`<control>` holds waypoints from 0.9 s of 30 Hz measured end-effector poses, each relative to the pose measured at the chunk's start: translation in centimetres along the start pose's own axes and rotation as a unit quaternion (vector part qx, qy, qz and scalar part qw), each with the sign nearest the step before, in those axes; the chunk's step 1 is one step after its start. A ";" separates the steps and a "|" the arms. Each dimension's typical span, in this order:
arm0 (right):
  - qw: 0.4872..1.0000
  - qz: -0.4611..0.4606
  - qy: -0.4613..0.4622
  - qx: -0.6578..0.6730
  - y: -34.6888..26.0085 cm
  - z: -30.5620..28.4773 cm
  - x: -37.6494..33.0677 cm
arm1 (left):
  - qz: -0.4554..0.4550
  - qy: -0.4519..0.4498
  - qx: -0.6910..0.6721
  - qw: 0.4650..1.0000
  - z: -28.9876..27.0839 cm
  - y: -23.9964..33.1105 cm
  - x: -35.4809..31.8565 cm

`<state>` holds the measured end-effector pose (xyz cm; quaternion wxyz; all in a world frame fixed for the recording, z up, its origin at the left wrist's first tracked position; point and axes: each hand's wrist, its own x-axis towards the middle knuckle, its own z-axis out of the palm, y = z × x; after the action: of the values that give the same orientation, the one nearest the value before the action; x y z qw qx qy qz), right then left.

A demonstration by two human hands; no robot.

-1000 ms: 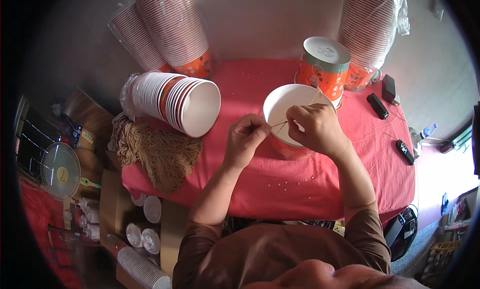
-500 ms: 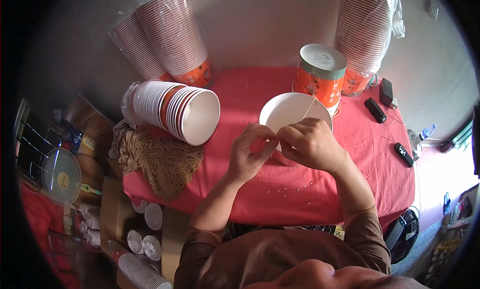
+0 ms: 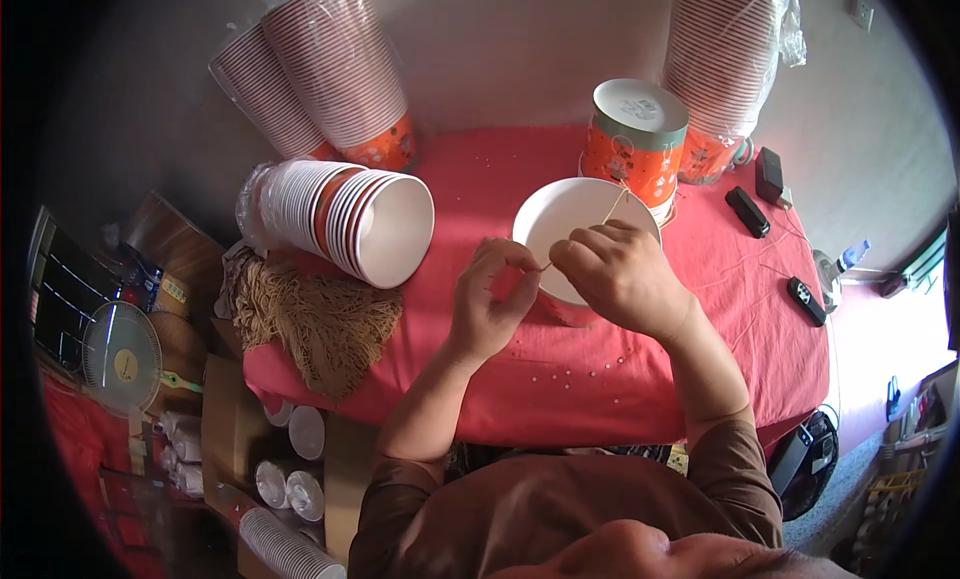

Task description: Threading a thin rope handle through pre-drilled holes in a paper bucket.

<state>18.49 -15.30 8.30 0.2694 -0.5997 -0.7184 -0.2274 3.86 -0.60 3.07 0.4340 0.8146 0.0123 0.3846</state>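
A white-lined paper bucket [image 3: 548, 211] stands upright on the table just beyond my hands. A thin tan cord [image 3: 616, 204] hangs from its far right rim and runs down to my right hand [image 3: 630, 279], whose fingers are closed on it over the bucket's near side. My left hand [image 3: 486, 301] is left of it, thumb and forefinger pinched on the cord. A short bit of cord shows between the two sets of fingertips. The bucket's front is partly hidden behind my hands.
An upturned orange bucket [image 3: 632, 159] stands behind. Nested buckets [image 3: 395, 234] lie at left beside a heap of tan cords [image 3: 315, 319]. Tall bucket stacks [image 3: 335, 64] rise at the back. Small white beads [image 3: 567, 374] dot the red cloth [image 3: 490, 399]. Black devices [image 3: 748, 212] lie at right.
My fingertips have drawn slightly apart, so a short bit of cord now shows between them. The whole view has shifted a little.
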 end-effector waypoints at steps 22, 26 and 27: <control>0.974 0.128 0.148 -0.116 4.3 -3.3 -1.2 | 0.042 -0.103 0.091 0.990 0.0 -0.8 0.2; 0.974 0.143 0.151 -0.089 4.3 -3.5 -1.3 | 0.066 -0.148 0.139 0.977 -0.9 0.0 0.9; 0.974 0.143 0.149 -0.091 4.3 -3.6 -1.3 | 0.061 -0.147 0.156 0.975 -0.9 -0.4 0.9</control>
<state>23.36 -17.89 10.18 0.3475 -0.6775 -0.5531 -0.3382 4.06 0.66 3.63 0.2745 0.9190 -0.0412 0.2800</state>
